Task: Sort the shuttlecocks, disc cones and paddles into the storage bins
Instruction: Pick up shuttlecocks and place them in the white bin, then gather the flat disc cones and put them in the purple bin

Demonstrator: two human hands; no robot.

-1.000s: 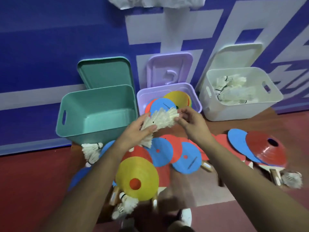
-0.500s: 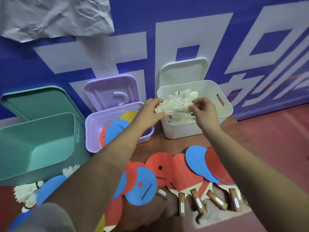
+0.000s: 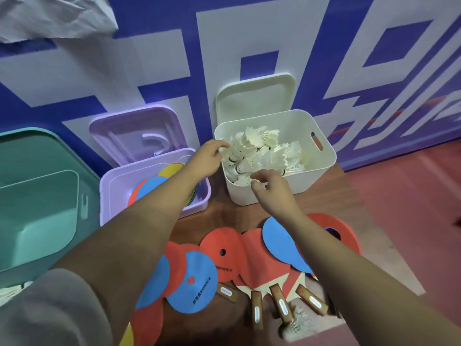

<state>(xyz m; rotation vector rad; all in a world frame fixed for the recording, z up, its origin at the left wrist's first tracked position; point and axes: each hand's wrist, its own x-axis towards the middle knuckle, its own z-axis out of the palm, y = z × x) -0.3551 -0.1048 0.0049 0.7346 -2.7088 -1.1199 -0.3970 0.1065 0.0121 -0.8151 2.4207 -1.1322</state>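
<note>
Upper centre, the shuttlecocks point(image 3: 264, 156) lay heaped in the white bin point(image 3: 314, 179), sorted by kind; the right hand point(image 3: 273, 189) hung loose and empty at its rim, the left hand point(image 3: 208, 158) touched feathers, grip unclear.

White bin point(image 3: 311, 176): at 1 o'clock from my view's centre, its lid point(image 3: 254, 96) propped behind it against the wall, heaped with shuttlecocks point(image 3: 269, 156).
Left hand point(image 3: 207, 158): over the bin's 9 o'clock rim, fingertips touching feathers; I can't tell whether it grips.
Right hand point(image 3: 272, 188): at the bin's 6 o'clock rim, fingers loosely curled, holding nothing.
Purple bin point(image 3: 109, 196): at 9 o'clock, with disc cones point(image 3: 149, 188) inside.
Green bin point(image 3: 37, 208): farther out at 9 o'clock.
Paddles point(image 3: 249, 258): at 6 o'clock on the floor, overlapping, handles toward me.
</note>
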